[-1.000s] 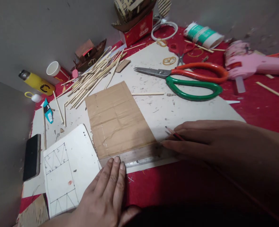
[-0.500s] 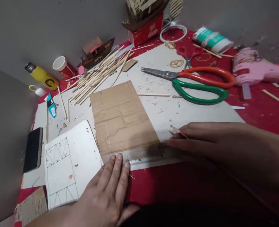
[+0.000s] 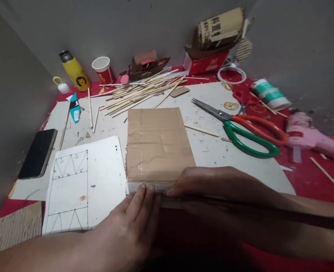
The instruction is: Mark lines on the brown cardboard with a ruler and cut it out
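Note:
A brown piece of cardboard (image 3: 159, 145) lies in front of me, with a clear ruler (image 3: 159, 187) along its near edge. My left hand (image 3: 130, 219) rests its outstretched fingers flat on the left part of the ruler. My right hand (image 3: 203, 183) is closed at the cardboard's near right corner, its fingertips by the ruler, close to my left fingers. The pencil it held a moment earlier is mostly hidden by the hand now. Left of the cardboard lies a white notebook (image 3: 104, 181) with ruled lines and zigzags.
Large scissors (image 3: 223, 115) with orange and green handles lie right of the cardboard, near a pink glue gun (image 3: 302, 130). Behind are a stick pile (image 3: 144, 88), a paper cup (image 3: 106, 71), a yellow bottle (image 3: 76, 71) and model boats (image 3: 148, 66). A phone (image 3: 38, 153) lies left.
My right hand with the pencil has moved left along the ruler, towards my left hand. The view has turned, so everything sits differently in the picture. The left hand stays on the ruler.

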`<control>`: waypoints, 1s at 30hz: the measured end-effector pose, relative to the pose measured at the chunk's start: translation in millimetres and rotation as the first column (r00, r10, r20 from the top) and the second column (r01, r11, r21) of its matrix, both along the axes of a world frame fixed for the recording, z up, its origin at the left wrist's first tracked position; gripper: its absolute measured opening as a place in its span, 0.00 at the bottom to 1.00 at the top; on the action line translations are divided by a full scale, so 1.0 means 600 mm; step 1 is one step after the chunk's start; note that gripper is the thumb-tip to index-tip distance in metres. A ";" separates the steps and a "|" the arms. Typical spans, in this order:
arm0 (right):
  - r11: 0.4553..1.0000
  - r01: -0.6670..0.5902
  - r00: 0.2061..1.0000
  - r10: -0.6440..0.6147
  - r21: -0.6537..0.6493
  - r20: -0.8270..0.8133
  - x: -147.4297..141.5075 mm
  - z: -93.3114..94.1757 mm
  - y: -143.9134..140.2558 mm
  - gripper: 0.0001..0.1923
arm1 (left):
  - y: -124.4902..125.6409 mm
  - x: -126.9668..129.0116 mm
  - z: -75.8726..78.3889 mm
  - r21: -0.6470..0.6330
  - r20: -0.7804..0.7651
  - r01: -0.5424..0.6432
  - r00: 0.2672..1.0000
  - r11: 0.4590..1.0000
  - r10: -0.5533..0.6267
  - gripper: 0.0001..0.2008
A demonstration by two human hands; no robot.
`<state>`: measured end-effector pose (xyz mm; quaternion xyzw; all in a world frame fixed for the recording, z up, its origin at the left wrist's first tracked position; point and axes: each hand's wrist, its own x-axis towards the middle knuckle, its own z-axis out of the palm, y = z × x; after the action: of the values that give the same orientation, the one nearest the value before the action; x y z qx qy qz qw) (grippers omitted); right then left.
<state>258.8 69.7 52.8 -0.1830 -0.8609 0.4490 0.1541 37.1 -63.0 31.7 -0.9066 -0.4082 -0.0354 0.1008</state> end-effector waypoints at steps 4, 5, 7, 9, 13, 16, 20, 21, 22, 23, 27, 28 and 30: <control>0.997 0.047 0.999 -0.046 -0.065 0.017 -0.065 -0.014 0.012 0.05 | -0.006 0.003 -0.018 0.070 0.007 -0.011 1.000 0.998 0.010 0.30; 0.996 0.067 0.996 -0.063 -0.054 0.061 -0.072 -0.019 0.015 0.04 | -0.007 0.005 -0.022 0.086 0.015 -0.023 1.000 0.996 0.022 0.29; 0.996 0.073 0.989 -0.067 -0.043 0.133 -0.078 -0.027 0.020 0.05 | -0.007 0.011 -0.027 0.108 0.035 -0.050 0.998 0.993 0.046 0.27; 0.997 0.056 0.982 -0.048 -0.044 0.182 -0.080 -0.031 0.022 0.06 | -0.007 0.016 -0.028 0.112 0.052 -0.074 0.996 0.991 0.068 0.25; 0.999 0.022 0.978 -0.012 -0.044 0.209 -0.088 -0.034 0.021 0.09 | -0.005 0.020 -0.027 0.128 0.090 -0.102 0.992 0.987 0.091 0.22; 0.999 0.003 0.984 0.003 -0.036 0.178 -0.095 -0.042 0.021 0.09 | -0.005 0.021 -0.028 0.125 0.086 -0.089 0.993 0.988 0.079 0.23; 1.000 -0.024 0.993 0.023 0.012 0.116 -0.100 -0.059 0.020 0.10 | -0.006 0.021 -0.028 0.121 0.099 -0.093 0.992 0.988 0.081 0.24; 0.999 -0.029 0.993 0.027 0.015 0.111 -0.100 -0.062 0.021 0.10 | -0.006 0.020 -0.028 0.122 0.102 -0.094 0.991 0.988 0.082 0.23; 0.999 -0.033 0.993 0.032 0.009 0.109 -0.100 -0.063 0.021 0.10 | -0.005 0.020 -0.027 0.118 0.101 -0.092 0.992 0.989 0.080 0.23; 0.999 -0.037 0.993 0.037 -0.003 0.111 -0.101 -0.063 0.021 0.09 | -0.005 0.020 -0.027 0.117 0.098 -0.090 0.992 0.989 0.079 0.22; 0.997 -0.073 0.989 0.075 -0.022 0.126 -0.104 -0.057 0.023 0.09 | -0.003 0.019 -0.025 0.102 0.102 -0.095 0.991 0.990 0.085 0.22; 0.997 -0.082 0.987 0.083 -0.014 0.136 -0.106 -0.055 0.024 0.09 | -0.003 0.019 -0.025 0.096 0.100 -0.094 0.991 0.991 0.084 0.22; 0.995 -0.099 0.985 0.099 -0.002 0.143 -0.109 -0.051 0.025 0.09 | -0.003 0.019 -0.025 0.085 0.087 -0.081 0.993 0.993 0.073 0.23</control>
<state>193.2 84.8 22.0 -0.1713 -0.8788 0.4398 0.0701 48.4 -65.0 16.7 -0.8825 -0.4449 -0.0876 0.1249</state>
